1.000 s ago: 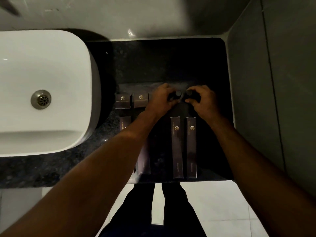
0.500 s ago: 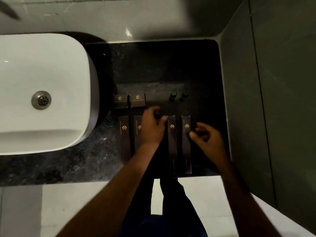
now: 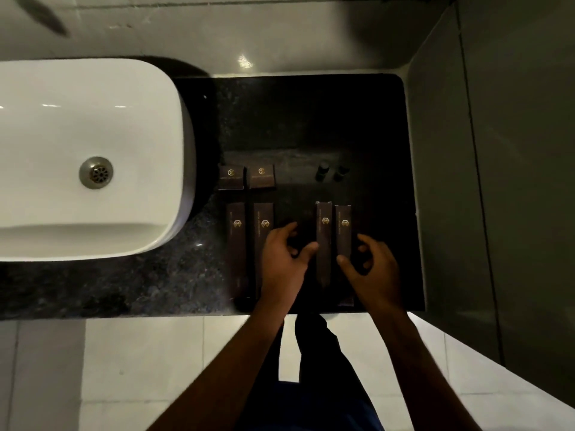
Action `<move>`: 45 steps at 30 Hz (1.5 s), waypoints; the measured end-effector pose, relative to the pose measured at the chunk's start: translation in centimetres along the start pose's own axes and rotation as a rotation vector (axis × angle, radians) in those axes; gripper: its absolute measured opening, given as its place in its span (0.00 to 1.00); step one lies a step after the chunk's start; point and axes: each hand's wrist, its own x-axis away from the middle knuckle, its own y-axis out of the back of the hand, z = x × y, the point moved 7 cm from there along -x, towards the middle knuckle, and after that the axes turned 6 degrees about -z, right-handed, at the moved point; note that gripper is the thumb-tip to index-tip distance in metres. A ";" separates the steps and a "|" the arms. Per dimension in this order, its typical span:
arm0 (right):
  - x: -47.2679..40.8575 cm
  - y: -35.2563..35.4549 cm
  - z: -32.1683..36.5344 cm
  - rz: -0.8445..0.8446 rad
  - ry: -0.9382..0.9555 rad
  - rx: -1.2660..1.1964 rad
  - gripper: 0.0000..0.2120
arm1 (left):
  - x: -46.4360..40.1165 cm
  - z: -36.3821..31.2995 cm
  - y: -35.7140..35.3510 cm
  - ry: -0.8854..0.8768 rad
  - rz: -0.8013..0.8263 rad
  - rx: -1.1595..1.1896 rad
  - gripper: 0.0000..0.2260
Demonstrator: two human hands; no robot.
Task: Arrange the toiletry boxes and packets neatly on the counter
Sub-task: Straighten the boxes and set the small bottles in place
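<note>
Both bare forearms reach forward from the bottom of the view. The left hand [image 3: 284, 259] is palm down, fingers loosely curled, thumb pointing right. The right hand [image 3: 371, 267] mirrors it, fingers curled and parted, holding nothing.

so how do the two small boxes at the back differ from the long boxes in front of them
The small boxes are short and nearly square; the long boxes are narrow strips running toward the counter's front edge. There are two small ones, side by side, but four long ones in two pairs with a gap between. The small ones sit nearer the wall. All are dark with a gold emblem.
</note>
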 end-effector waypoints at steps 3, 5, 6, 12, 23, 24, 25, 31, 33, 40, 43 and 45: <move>1.7 -1.8 4.4 0.023 0.163 0.029 0.18 | -0.3 1.8 6.9 -0.132 -0.219 -0.146 0.15; 3.1 -5.7 7.2 0.179 0.250 0.057 0.18 | -0.8 4.4 10.3 -0.145 -0.317 -0.233 0.16; 3.7 -7.7 8.3 0.235 0.301 0.101 0.20 | -1.2 5.8 11.0 -0.128 -0.323 -0.261 0.18; 5.2 -13.5 8.5 0.293 0.333 0.299 0.24 | -1.4 8.1 10.1 -0.053 -0.157 -0.276 0.21; 1.6 -12.1 11.1 0.120 0.381 0.123 0.26 | -4.5 5.3 10.7 -0.108 -0.198 -0.239 0.23; 0.0 -12.1 12.2 0.097 0.379 0.128 0.25 | -6.1 4.4 10.4 -0.149 -0.163 -0.269 0.24; -1.5 -12.2 13.3 0.094 0.377 0.149 0.26 | -7.7 3.6 10.1 -0.184 -0.124 -0.292 0.26; -6.4 -13.8 15.9 0.181 0.401 0.396 0.27 | -12.2 1.7 8.0 -0.277 -0.058 -0.433 0.24; -6.5 -14.1 15.8 0.183 0.394 0.451 0.27 | -12.3 1.9 8.0 -0.272 -0.084 -0.452 0.23; -5.6 -14.3 15.5 0.128 0.401 0.470 0.29 | -11.9 2.2 7.7 -0.224 -0.088 -0.542 0.25; -5.5 -14.3 15.3 0.114 0.400 0.456 0.29 | -11.9 2.2 7.7 -0.215 -0.083 -0.518 0.25; -5.6 -14.2 15.3 0.105 0.390 0.442 0.28 | -12.0 2.3 7.7 -0.209 -0.082 -0.513 0.25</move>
